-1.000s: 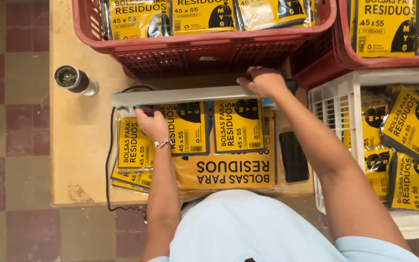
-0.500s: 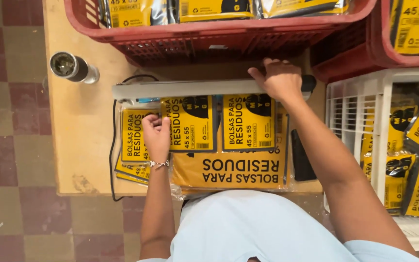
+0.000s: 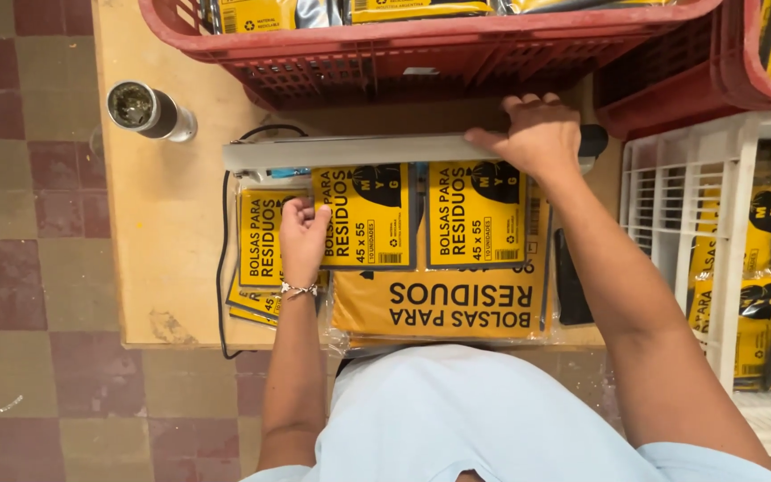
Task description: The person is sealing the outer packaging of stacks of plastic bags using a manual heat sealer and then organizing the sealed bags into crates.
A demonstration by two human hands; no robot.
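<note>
Right hand (image 3: 537,134) presses palm-down, fingers spread, on the grey sealer bar (image 3: 350,152) at the far side of the desk (image 3: 162,223). Left hand (image 3: 301,236), fingers curled, pins a yellow bag packet (image 3: 368,214) under the bar. Second packet (image 3: 479,214) lies just right of it. Red crate (image 3: 421,49) stands beyond; metal cup (image 3: 140,109) far left.

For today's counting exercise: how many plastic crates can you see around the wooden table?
3. One red crate at the table's far edge, a second red crate at its right, and a white crate below that. Others may lie out of view.
</note>
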